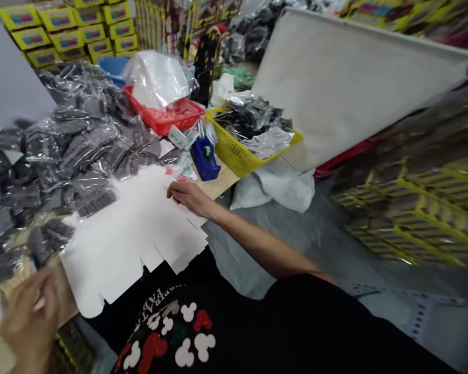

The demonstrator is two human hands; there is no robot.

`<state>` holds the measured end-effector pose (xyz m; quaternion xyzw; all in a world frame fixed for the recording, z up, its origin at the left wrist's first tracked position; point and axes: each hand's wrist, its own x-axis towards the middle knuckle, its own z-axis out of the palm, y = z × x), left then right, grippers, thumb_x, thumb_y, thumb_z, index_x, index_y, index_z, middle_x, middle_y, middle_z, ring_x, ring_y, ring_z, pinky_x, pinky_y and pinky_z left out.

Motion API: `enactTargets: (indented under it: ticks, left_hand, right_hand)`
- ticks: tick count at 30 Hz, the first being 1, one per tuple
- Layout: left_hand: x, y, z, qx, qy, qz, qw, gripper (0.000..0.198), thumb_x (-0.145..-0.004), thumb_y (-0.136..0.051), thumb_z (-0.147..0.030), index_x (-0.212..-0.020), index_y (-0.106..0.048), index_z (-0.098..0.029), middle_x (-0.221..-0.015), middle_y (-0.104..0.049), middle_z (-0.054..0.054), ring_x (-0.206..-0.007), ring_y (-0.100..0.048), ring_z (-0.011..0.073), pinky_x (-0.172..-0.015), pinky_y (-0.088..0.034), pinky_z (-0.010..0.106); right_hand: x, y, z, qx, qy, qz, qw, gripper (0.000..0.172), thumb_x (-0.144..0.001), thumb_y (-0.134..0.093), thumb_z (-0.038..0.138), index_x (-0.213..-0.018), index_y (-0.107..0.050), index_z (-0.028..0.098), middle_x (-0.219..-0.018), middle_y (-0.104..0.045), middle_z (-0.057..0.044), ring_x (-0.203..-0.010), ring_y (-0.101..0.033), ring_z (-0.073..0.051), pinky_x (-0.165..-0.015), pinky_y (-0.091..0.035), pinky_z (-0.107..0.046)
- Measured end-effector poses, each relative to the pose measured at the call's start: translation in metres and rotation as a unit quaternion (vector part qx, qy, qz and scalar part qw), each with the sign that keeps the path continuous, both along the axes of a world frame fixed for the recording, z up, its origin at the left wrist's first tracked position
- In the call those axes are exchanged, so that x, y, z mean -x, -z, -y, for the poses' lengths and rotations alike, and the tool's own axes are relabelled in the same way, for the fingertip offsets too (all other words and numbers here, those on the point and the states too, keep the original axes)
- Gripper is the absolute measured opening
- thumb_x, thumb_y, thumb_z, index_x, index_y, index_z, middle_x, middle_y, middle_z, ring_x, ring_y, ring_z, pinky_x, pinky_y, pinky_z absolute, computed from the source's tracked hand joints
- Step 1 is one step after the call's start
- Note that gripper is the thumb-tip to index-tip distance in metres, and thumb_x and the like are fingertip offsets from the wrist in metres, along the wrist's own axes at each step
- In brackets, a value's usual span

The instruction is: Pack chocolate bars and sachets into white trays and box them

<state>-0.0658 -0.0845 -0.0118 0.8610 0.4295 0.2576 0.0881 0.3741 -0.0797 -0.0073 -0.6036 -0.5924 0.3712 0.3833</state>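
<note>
White die-cut cardboard blank [132, 244], right hand [191, 198] loosely curled on it, left hand [29, 317] blurred, grip unclear

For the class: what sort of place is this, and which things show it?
Probably a small packing workshop or stockroom: stacked yellow boxes, dark goods in clear plastic bags, and a blue tape dispenser beside a white card blank.
</note>
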Motion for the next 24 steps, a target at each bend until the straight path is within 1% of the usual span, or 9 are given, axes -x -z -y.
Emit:
enactTargets:
  ticks: [3, 5, 8, 10, 12, 15, 17, 19, 24]
  left_hand:
    - [-0.019, 0.023, 0.011, -0.091, -0.056, 0.062, 0.992, 0.052, -0.096, -0.062, -0.024, -0.146, -0.067, -0.038, -0.119, -0.077, 0.009, -0.102, -0.076, 0.036, -0.088, -0.064, 0.062]
    - [-0.037, 0.038, 0.001, -0.064, -0.027, 0.048, 0.996, 0.039, -0.1, -0.061, -0.02, -0.136, -0.071, -0.031, -0.12, -0.076, 0.01, -0.104, -0.077, 0.0314, -0.095, -0.065, 0.056]
    - [-0.052, 0.052, -0.014, -0.029, -0.023, 0.028, 0.999, 0.027, -0.102, -0.06, -0.022, -0.126, -0.072, -0.027, -0.12, -0.077, 0.01, -0.107, -0.077, 0.0299, -0.096, -0.064, 0.051]
    - [-0.058, 0.05, -0.011, -0.014, -0.035, 0.014, 0.999, 0.021, -0.104, -0.059, -0.024, -0.119, -0.074, -0.025, -0.118, -0.078, 0.011, -0.107, -0.077, 0.0294, -0.096, -0.064, 0.05]
    - [-0.066, 0.038, 0.005, -0.002, -0.051, 0.011, 0.999, 0.019, -0.105, -0.058, -0.026, -0.113, -0.075, -0.023, -0.113, -0.079, 0.011, -0.104, -0.078, 0.0278, -0.094, -0.064, 0.046]
    - [-0.093, 0.015, 0.033, 0.011, -0.052, 0.032, 0.998, 0.024, -0.107, -0.055, -0.024, -0.125, -0.072, -0.021, -0.119, -0.079, 0.012, -0.112, -0.076, 0.0247, -0.095, -0.063, 0.041]
    - [-0.115, 0.003, 0.044, -0.022, -0.031, 0.0, 0.999, 0.032, -0.108, -0.055, -0.022, -0.138, -0.067, -0.02, -0.132, -0.076, 0.015, -0.126, -0.071, 0.0273, -0.104, -0.06, 0.045]
    - [-0.13, -0.004, 0.051, -0.038, -0.006, -0.078, 0.996, 0.037, -0.108, -0.055, -0.02, -0.144, -0.063, -0.017, -0.139, -0.073, 0.018, -0.134, -0.067, 0.0315, -0.105, -0.058, 0.048]
    - [-0.125, -0.003, 0.064, 0.038, -0.05, -0.183, 0.981, 0.025, -0.108, -0.051, -0.013, -0.113, -0.076, -0.017, -0.089, -0.077, 0.007, -0.089, -0.075, 0.0236, -0.081, -0.054, 0.038]
  right_hand:
    - [-0.049, 0.01, 0.011, -0.084, 0.19, 0.048, 0.977, 0.031, -0.094, -0.046, 0.029, -0.109, -0.072, 0.021, -0.076, -0.059, -0.001, -0.071, -0.053, -0.018, -0.072, -0.045, -0.031]
    - [-0.088, 0.015, 0.018, -0.136, 0.305, 0.112, 0.936, 0.037, -0.091, -0.05, 0.03, -0.119, -0.072, 0.02, -0.079, -0.064, -0.003, -0.074, -0.057, -0.021, -0.077, -0.048, -0.036]
    - [-0.126, 0.018, 0.033, -0.128, 0.349, 0.16, 0.915, 0.036, -0.087, -0.053, 0.031, -0.116, -0.072, 0.019, -0.075, -0.066, -0.003, -0.071, -0.06, -0.022, -0.075, -0.05, -0.036]
    - [-0.124, 0.016, 0.042, -0.118, 0.31, 0.158, 0.93, 0.029, -0.09, -0.052, 0.031, -0.108, -0.071, 0.02, -0.076, -0.069, -0.003, -0.071, -0.063, -0.021, -0.073, -0.051, -0.034]
    - [-0.1, 0.014, 0.049, -0.138, 0.241, 0.157, 0.948, 0.026, -0.094, -0.051, 0.031, -0.106, -0.073, 0.021, -0.079, -0.072, -0.003, -0.07, -0.065, -0.019, -0.07, -0.052, -0.032]
    - [-0.041, 0.012, 0.051, -0.161, 0.044, 0.151, 0.974, 0.032, -0.098, -0.049, 0.024, -0.118, -0.075, 0.022, -0.075, -0.07, -0.001, -0.06, -0.063, -0.017, -0.063, -0.052, -0.03]
    - [0.004, 0.014, 0.049, -0.181, -0.097, 0.157, 0.966, 0.034, -0.098, -0.047, 0.018, -0.118, -0.074, 0.02, -0.073, -0.071, -0.001, -0.056, -0.064, -0.016, -0.06, -0.051, -0.029]
    - [0.047, 0.016, 0.047, -0.205, -0.196, 0.173, 0.943, 0.029, -0.1, -0.045, 0.016, -0.111, -0.072, 0.019, -0.075, -0.073, -0.003, -0.055, -0.066, -0.017, -0.057, -0.05, -0.028]
    - [0.11, 0.021, 0.039, -0.258, -0.301, 0.198, 0.897, 0.023, -0.103, -0.043, 0.012, -0.1, -0.064, 0.02, -0.074, -0.074, -0.003, -0.056, -0.07, -0.019, -0.052, -0.046, -0.029]
